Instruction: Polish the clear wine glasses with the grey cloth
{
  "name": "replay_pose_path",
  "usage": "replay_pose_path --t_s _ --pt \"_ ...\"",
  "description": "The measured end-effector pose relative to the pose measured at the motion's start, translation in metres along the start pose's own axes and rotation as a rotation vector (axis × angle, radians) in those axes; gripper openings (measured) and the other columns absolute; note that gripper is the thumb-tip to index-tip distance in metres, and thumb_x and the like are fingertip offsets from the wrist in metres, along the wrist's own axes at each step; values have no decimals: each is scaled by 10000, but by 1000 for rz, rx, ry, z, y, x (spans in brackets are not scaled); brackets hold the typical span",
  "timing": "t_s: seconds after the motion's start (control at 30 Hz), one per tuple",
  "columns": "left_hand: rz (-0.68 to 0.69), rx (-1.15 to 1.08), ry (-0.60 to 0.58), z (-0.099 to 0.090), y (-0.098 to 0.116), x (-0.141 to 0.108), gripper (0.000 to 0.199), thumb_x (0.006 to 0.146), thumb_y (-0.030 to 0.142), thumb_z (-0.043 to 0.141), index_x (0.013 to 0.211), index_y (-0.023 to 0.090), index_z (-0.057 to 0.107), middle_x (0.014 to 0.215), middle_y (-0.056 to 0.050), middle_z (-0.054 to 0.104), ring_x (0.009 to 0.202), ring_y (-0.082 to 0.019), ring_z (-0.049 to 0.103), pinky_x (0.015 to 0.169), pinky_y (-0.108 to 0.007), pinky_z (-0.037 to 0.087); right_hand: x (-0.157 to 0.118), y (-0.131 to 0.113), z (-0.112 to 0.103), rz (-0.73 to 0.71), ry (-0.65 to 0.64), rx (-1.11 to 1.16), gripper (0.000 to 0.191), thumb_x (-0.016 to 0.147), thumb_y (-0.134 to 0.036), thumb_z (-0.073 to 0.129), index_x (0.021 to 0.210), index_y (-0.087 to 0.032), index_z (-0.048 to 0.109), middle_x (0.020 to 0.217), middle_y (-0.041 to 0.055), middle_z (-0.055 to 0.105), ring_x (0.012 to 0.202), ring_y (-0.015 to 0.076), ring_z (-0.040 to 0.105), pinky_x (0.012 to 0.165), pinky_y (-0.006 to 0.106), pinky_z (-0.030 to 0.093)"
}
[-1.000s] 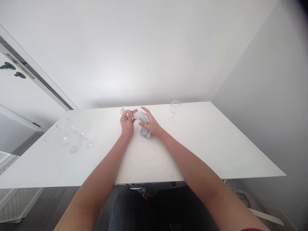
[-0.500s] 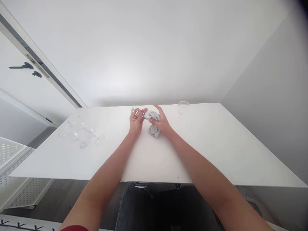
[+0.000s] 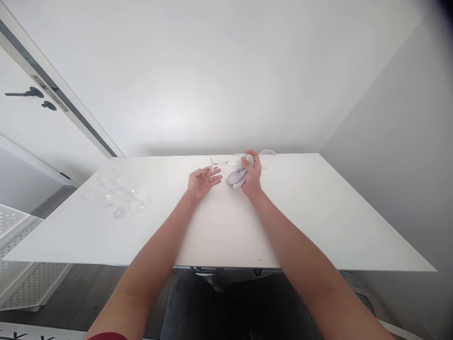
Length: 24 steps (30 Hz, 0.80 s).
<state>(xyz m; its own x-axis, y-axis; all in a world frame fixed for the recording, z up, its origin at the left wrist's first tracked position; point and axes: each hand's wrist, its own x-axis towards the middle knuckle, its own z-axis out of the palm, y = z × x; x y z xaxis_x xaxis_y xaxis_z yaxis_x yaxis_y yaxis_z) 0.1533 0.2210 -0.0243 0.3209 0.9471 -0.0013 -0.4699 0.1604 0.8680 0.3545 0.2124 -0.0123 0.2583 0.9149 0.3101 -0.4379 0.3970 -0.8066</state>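
1. Door handle (image 3: 24, 93): dark lever on the white door at far left, well apart from the work.
2. Cluster of glasses (image 3: 115, 194): several clear stemmed glasses lying on their sides at the left of the white table (image 3: 318, 222); whether they have been wiped cannot be told.
3. Left hand (image 3: 202, 181): palm up, fingers spread and loose, holding nothing; it hovers just beside the foot of the held glass, not touching it.
4. Wine glass (image 3: 226, 163): held on its side above the table's far centre, stem and foot pointing left, bowl buried in the grey cloth (image 3: 236, 177).
5. Right hand (image 3: 251, 175): closed around cloth and bowl together, the cloth's tail hanging below.
6. Upright glass (image 3: 266, 158): stands just behind the right hand, near the far edge.
7. Progress, as a judgement: one glass is mid-wipe; the cluster appears to await handling.
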Motion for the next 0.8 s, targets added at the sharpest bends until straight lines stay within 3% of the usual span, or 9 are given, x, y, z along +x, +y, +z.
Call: replay_pose_path --t_s 0.1,0.2,0.33,0.4,0.47,0.53,0.67,0.8 --pt "-239 69 -207 1 2 -5 511 911 648 665 950 149 765 751 -112 715 549 -207 682 635 -415 667 0 -3 -3 -4 -70 -98 384 783 -487 823 1009 -278 594 822 -15 505 729 169 504 679 304 477" --pt "-287 195 -337 6 3 -9 364 883 516 779 978 164 770 641 -36 604 518 -157 585 591 -359 643 0 -1 -1 5 -106 -108 366 833 -558 777 1004 -280 612 788 -14 496 713 174 503 668 312 470" --pt "-120 188 -203 9 6 -8 200 826 354 799 857 162 754 564 12 474 461 -115 450 486 -302 541 1 12 4 11 85 17 423 887 -615 695 1144 -327 523 921 -5 590 860 197 608 770 329 531" --pt "6 95 -69 8 7 -6 192 825 360 775 797 185 703 548 31 423 438 -102 412 441 -274 468 0 21 6 84 198 64 472 844 -625 735 1093 -318 477 955 -6 605 891 196 623 780 328 546" --pt "102 -1 55 6 8 -5 199 845 365 757 779 208 654 550 40 398 436 -96 399 412 -251 403 -2 29 9 183 208 81 506 806 -638 768 1020 -299 460 926 -8 593 870 193 620 763 325 551" --pt "121 -20 104 7 7 -4 212 857 380 754 779 215 647 546 40 398 427 -95 382 389 -249 345 -5 32 12 239 111 81 500 808 -646 766 960 -283 456 903 -4 587 865 200 622 762 333 556" --pt "28 145 -34 12 2 -4 301 842 448 790 735 195 668 508 24 426 398 -109 362 400 -295 311 -7 25 14 312 -189 166 424 875 -656 640 1024 -271 541 979 54 671 957 283 660 789 427 576" --pt "16 110 -17 9 -1 -2 316 821 449 818 741 178 678 520 30 410 415 -100 366 419 -281 281 1 13 5 327 -385 288 492 755 -400 702 1211 -244 601 1185 80 714 1062 314 672 872 474 577"
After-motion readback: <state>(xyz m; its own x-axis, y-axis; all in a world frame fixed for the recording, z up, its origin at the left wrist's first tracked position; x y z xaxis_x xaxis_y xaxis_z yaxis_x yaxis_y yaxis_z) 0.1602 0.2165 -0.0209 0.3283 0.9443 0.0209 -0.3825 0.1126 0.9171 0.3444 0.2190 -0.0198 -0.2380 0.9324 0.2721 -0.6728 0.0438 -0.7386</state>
